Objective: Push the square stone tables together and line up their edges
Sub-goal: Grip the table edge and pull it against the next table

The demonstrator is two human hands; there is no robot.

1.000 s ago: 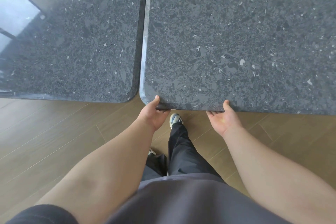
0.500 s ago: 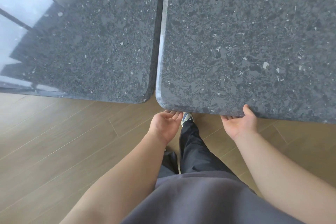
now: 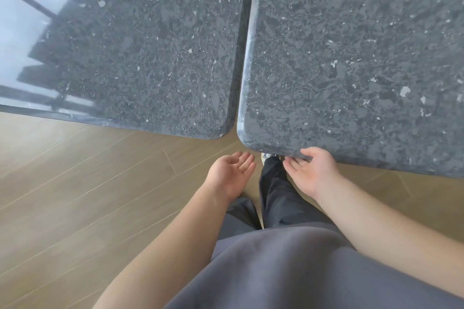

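Two dark speckled stone tables side by side in front of me: left table (image 3: 140, 57) & right table (image 3: 364, 57), w/ a thin dark gap running btwn their facing sides, so near but not flush. Near edges don't line up, the right table's rounded corner sits closer to me than the left one's. My right hand (image 3: 312, 170) is at the right table's near edge, just beside that corner: thumb lying on top of the surface, fingers (image 3: 292, 164) stretched out below the rim, palm up; can't tell if the fingers touch the underside. My left hand (image 3: 232, 173) is off the stone, palm up, fingers straight & relaxed, holding nothing, hovering over the wood floor (image 3: 75, 183) just below the spot where both corners meet. Btwn my forearms: grey shirt (image 3: 288, 271), dark trousers (image 3: 276, 198) & the toe of a shoe (image 3: 267, 156) under the right table's edge. Window glare on the left table's far left part.
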